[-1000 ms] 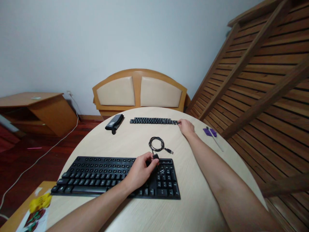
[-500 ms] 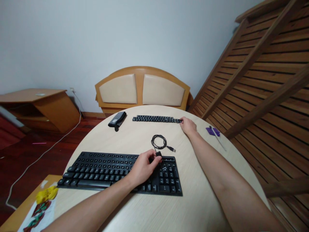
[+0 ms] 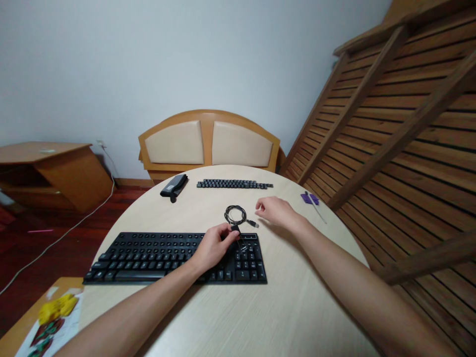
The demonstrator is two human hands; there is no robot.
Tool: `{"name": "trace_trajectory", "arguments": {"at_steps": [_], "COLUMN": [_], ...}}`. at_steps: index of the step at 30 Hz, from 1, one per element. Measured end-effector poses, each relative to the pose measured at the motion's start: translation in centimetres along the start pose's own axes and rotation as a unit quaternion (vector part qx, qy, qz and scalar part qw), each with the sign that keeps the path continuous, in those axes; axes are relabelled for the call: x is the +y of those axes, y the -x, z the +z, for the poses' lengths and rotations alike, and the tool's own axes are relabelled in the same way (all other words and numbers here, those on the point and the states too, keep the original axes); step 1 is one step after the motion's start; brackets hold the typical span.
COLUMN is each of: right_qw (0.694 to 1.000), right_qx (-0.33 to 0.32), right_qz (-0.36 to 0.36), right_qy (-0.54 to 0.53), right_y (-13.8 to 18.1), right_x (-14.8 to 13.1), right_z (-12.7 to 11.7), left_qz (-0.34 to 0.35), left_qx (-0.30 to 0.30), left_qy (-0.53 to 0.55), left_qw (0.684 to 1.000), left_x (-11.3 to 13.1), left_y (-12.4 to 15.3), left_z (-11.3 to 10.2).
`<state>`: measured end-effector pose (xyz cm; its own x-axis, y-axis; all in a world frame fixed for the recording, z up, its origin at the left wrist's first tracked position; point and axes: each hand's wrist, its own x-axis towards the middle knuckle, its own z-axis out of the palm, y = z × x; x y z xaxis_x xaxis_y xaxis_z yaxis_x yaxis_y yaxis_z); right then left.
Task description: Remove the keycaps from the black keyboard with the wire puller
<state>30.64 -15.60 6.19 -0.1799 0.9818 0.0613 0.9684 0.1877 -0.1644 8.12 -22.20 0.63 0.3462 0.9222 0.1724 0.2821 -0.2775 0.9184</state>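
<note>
A black keyboard point(image 3: 156, 255) lies on the round pale table point(image 3: 282, 297). My left hand point(image 3: 213, 245) rests on its right part, fingers pinched on a small black tool with wire prongs point(image 3: 238, 234). My right hand point(image 3: 275, 212) hovers over the table right of the coiled black USB cable point(image 3: 236, 215), fingers loosely apart and holding nothing. A row of removed black keycaps point(image 3: 234, 184) lies along the far side of the table.
A dark grey pouch point(image 3: 173, 186) lies at the far left of the table. A purple-handled tool point(image 3: 312, 201) sits near the right edge. A padded wooden chair point(image 3: 208, 144) stands behind the table; a slatted wooden frame point(image 3: 390, 129) leans at right.
My right hand has left the end of the keycap row and pulled back toward the coiled cable. My left hand stays on the keyboard with the small tool.
</note>
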Motion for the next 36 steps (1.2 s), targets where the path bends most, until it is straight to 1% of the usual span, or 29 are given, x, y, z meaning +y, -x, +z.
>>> {"name": "trace_trajectory", "arguments": {"at_steps": [3, 5, 7, 10, 13, 15, 21, 26, 30, 36], "right_qw": [0.997, 0.992, 0.989, 0.985, 0.977, 0.971, 0.957, 0.952, 0.949, 0.952], "right_qx": [-0.058, -0.088, -0.093, -0.071, -0.052, -0.051, -0.061, -0.082, -0.099, -0.084], "right_qz": [-0.04, -0.07, -0.091, -0.128, -0.154, -0.162, -0.171, -0.171, -0.167, -0.183], "right_qy": [-0.023, -0.055, -0.074, -0.093, -0.138, -0.167, -0.225, -0.24, -0.248, -0.232], "right_y": [2.9, 4.6, 6.0, 7.1, 7.4, 7.2, 6.7, 6.6, 6.7, 6.8], "right_x": [-1.5, -2.0, -2.2, -1.9, -1.4, -1.1, -0.7, -0.3, -0.1, -0.6], "right_z": [-1.3, -1.5, -1.2, -0.1, 1.1, 1.6, 2.1, 2.0, 1.9, 2.1], "left_qz": [0.009, 0.018, 0.026, 0.031, 0.034, 0.036, 0.037, 0.029, 0.027, 0.023], "left_qx": [-0.008, -0.011, -0.013, -0.02, -0.03, -0.036, -0.034, -0.045, -0.042, -0.049], "left_qy": [0.007, 0.011, 0.008, 0.002, -0.004, -0.006, -0.011, -0.009, -0.025, -0.021], "left_qw": [1.0, 1.0, 1.0, 0.999, 0.999, 0.999, 0.999, 0.999, 0.998, 0.998], "left_x": [0.0, 0.0, 0.1, 0.3, 0.6, 0.9, 1.2, 1.2, 1.5, 1.8], "left_y": [-0.1, -0.1, -0.2, -0.2, -0.1, 0.0, 0.1, 0.3, 0.4, 0.4], "left_z": [0.1, 0.1, 0.1, 0.0, -0.1, -0.2, -0.4, -0.3, -0.4, -0.2]}}
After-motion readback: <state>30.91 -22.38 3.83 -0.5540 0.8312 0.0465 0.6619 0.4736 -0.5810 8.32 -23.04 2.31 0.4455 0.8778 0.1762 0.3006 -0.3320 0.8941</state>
